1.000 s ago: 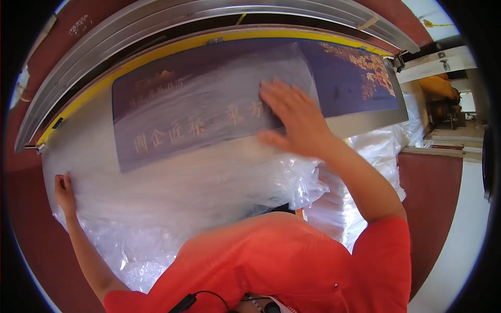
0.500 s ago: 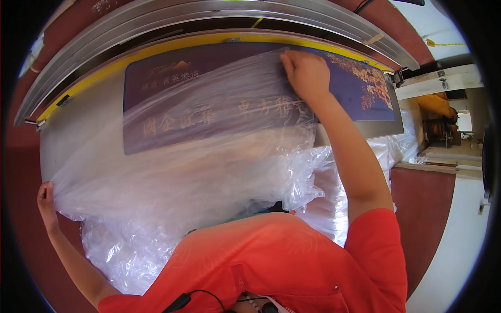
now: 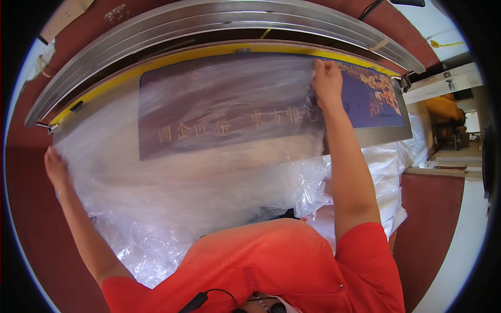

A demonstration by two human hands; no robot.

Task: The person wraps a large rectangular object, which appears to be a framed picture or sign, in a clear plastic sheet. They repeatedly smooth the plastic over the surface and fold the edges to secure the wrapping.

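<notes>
A clear plastic sheet [image 3: 209, 193] is stretched between my hands over a dark blue printed panel [image 3: 368, 112] with orange blossoms at its right end. The panel has a pale greyish margin around its left and lower sides. My right hand [image 3: 327, 83] pinches the sheet's right edge close to the panel's top edge. At the far left my left hand [image 3: 56, 166] is closed on the sheet's left edge, beside the panel's left margin. Loose, crinkled plastic hangs toward my body and covers what lies under it.
Beyond the panel runs a yellow strip [image 3: 261, 49] with small metal clips, and past it a long silver metal rail [image 3: 209, 16]. More folded clear plastic [image 3: 373, 172] lies to the right. The floor [image 3: 433, 208] is dark red; an orange object [image 3: 443, 108] stands farther right.
My left hand has moved up the left side, and my right hand slightly right. The plastic now covers the panel's upper left part, which was bare before.
</notes>
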